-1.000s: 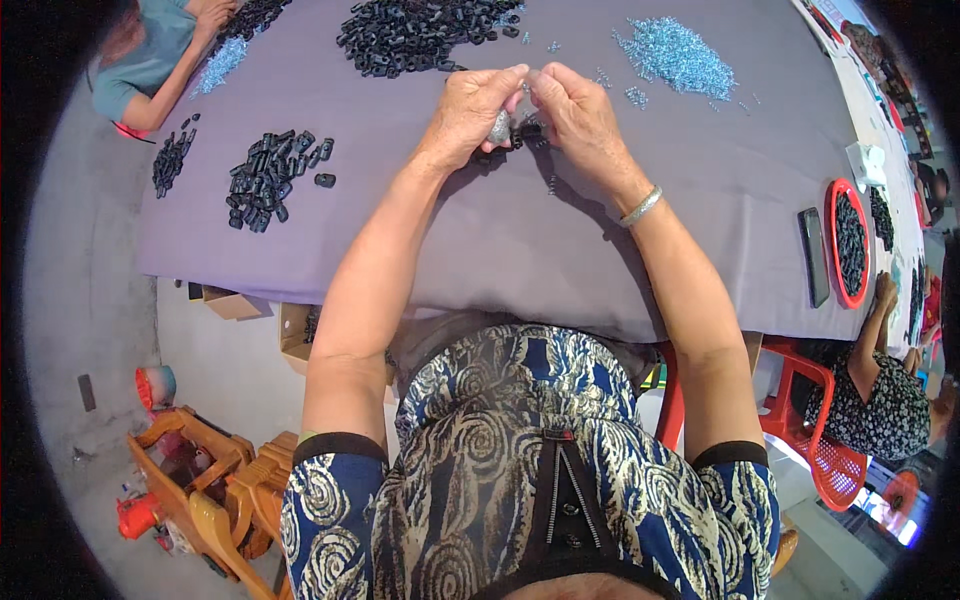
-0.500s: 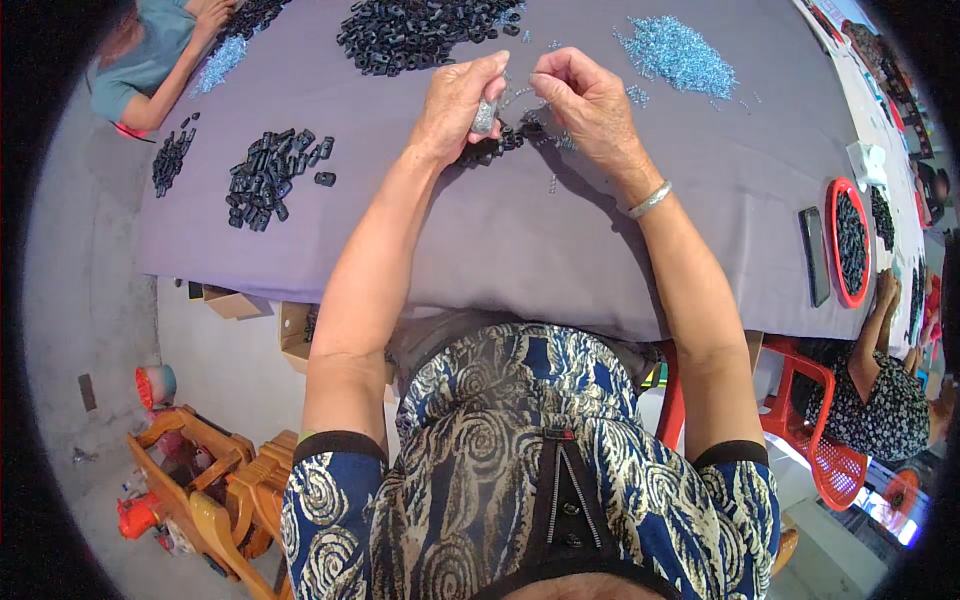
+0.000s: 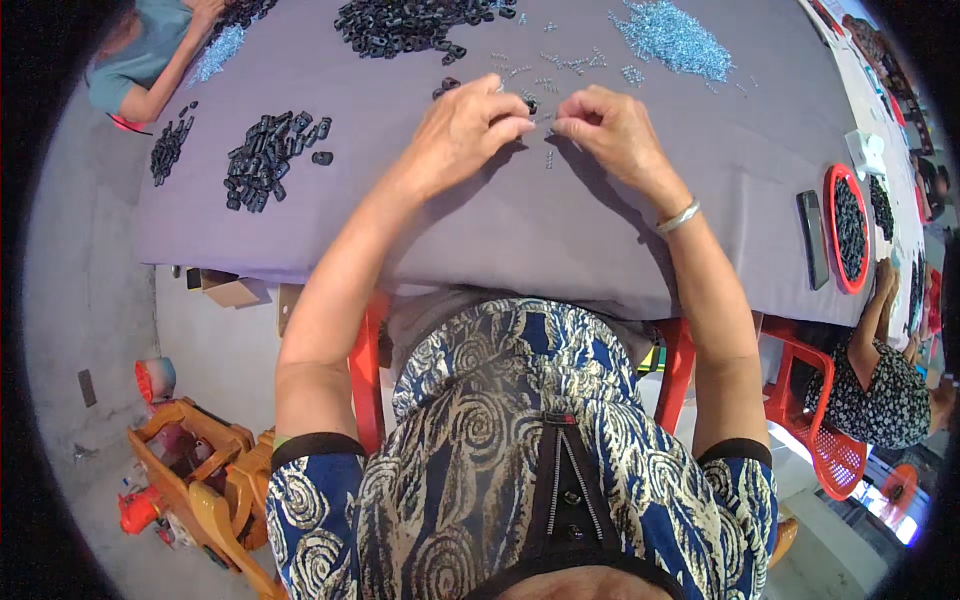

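My left hand (image 3: 465, 135) hovers over the cloth with its fingers curled and the thumb pointing right. Whatever it holds is hidden under the fingers. A small black plastic piece (image 3: 531, 105) shows just beyond the thumb; whether it is held or lies on the cloth I cannot tell. Facing it, my right hand (image 3: 612, 135) has thumb and forefinger pinched together, and anything between them is too small to name. Below the fingertips lies a tiny metal spring (image 3: 549, 160). More loose springs (image 3: 575, 64) are scattered beyond the hands.
A large heap of black plastic pieces (image 3: 400, 25) lies at the far side, with a spring pile (image 3: 672, 40) to its right. Another black pile (image 3: 262, 165) sits left. Rightward are a dark phone-like slab (image 3: 812, 240) and a red basket (image 3: 832, 235). Other people work at both sides.
Both hands have moved slightly nearer and lower. The left hand has turned over palm down, and the silvery grey thing seen in it is now out of sight. Scattered springs are uncovered.
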{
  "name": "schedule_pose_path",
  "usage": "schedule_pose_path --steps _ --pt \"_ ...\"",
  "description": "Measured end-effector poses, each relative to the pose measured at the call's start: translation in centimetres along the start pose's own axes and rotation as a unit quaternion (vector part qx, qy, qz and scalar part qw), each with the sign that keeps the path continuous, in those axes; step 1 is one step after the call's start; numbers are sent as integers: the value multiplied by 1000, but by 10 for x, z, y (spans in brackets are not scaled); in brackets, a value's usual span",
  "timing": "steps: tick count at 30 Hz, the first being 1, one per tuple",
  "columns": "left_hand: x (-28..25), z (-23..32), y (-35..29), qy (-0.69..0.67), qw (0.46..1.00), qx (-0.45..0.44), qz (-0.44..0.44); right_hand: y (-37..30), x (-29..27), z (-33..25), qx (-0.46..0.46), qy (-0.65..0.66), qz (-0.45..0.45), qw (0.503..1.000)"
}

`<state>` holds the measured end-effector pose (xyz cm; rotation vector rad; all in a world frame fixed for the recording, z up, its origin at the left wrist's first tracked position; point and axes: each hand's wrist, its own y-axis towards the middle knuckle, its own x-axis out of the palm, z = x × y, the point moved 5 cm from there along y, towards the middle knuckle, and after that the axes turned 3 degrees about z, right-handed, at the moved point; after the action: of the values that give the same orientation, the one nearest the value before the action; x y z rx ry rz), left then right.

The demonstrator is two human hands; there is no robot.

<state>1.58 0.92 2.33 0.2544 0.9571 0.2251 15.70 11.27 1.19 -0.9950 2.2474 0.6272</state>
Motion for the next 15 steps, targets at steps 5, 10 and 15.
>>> schedule_pose_path --steps 5,10,15 --pt "16 14 -23 15 996 -25 79 -9 3 -9 -24 -24 10 999" --pt "7 19 -24 25 992 3 125 -19 -16 -2 -20 6 154 988" --pt "-23 -7 -44 -60 978 -117 163 -38 -37 31 79 67 129 986"
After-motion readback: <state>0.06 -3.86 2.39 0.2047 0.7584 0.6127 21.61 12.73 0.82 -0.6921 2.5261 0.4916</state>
